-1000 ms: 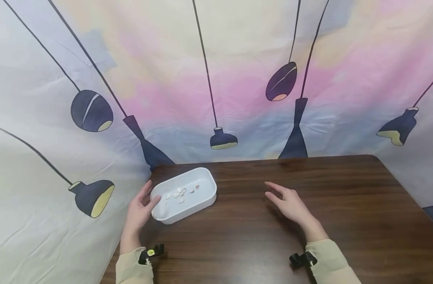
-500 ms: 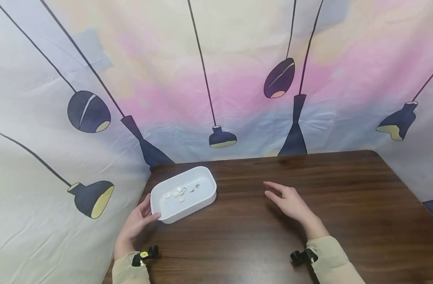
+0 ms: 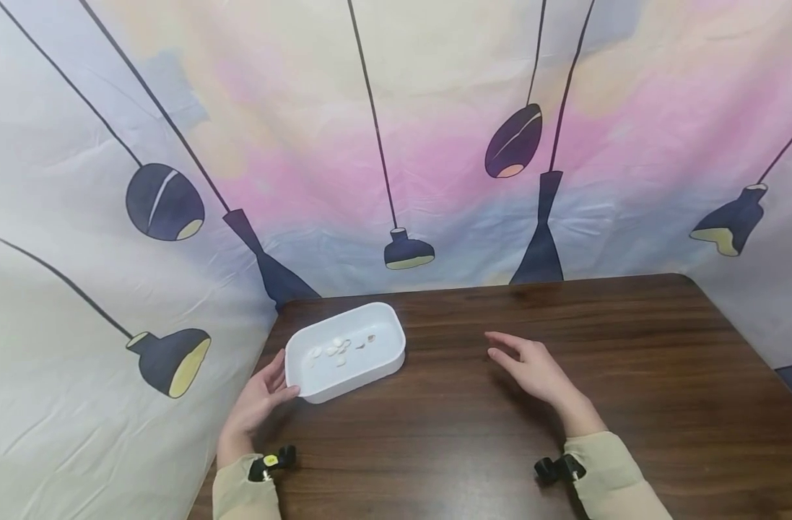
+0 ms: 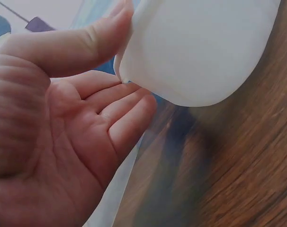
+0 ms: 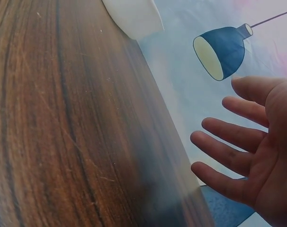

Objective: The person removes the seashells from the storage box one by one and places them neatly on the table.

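Note:
A white, round-cornered plastic basin (image 3: pixel 381 370) is at the left of the dark wooden table. Several small whitish, shell-like pieces (image 3: pixel 340 351) lie scattered on its floor. My left hand (image 3: pixel 258 397) grips the basin's near left corner, thumb over the rim and fingers against the outside; the left wrist view shows this thumb (image 4: pixel 94 42) pressed to the white wall. To the right, my right hand (image 3: pixel 535 372) hovers over the table with nothing in it. Its fingers (image 5: pixel 228 156) are spread and relaxed in the right wrist view.
The brown wood-grain table (image 3: pixel 473 448) reaches back to a fabric backdrop (image 3: pixel 447 166) printed with hanging lamps. The backdrop also runs along the table's left side. Black wrist cameras sit on both sleeves.
My left hand drew back from over the basin's left end, then took hold of its near left corner. The basin has shifted slightly right. My right hand has stayed nearly still.

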Demonstrator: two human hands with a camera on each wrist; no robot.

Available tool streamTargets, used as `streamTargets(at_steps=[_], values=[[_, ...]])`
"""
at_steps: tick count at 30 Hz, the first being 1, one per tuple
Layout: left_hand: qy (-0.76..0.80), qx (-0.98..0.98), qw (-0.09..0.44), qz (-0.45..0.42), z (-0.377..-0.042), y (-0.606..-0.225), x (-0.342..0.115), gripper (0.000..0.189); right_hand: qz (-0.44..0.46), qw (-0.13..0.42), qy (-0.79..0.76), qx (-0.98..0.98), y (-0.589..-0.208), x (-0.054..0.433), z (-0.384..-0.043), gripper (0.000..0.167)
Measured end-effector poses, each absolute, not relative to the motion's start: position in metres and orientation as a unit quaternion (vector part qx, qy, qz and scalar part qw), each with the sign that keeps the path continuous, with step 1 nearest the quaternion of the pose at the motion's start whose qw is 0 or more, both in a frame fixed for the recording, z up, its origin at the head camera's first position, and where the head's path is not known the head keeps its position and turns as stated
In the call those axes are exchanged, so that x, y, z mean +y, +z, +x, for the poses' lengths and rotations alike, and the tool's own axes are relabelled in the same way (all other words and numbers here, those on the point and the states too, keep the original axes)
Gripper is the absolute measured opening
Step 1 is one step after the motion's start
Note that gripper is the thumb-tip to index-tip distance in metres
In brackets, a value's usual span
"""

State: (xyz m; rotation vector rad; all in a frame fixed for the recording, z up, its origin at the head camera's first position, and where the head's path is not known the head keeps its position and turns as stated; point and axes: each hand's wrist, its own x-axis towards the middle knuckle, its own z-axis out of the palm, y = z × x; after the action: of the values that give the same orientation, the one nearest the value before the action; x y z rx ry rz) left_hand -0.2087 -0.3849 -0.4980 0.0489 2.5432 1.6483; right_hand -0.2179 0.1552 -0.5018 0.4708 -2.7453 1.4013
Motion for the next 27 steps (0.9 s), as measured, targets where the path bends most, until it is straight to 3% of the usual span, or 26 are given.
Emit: streamTargets(at_steps=[10,27], values=[[0.560,0.825,0.054,0.044,-0.227,-0.502,-0.360,0.087,0.149,0.014,0.447,-0.882,-0.498,0.156,-0.218,0.049],[0.550,0.821,0.108,0.109,-0.248,-0.496,-0.312,0.080,0.162,0.024,0.444,-0.881,-0.494,0.143,-0.222,0.044]])
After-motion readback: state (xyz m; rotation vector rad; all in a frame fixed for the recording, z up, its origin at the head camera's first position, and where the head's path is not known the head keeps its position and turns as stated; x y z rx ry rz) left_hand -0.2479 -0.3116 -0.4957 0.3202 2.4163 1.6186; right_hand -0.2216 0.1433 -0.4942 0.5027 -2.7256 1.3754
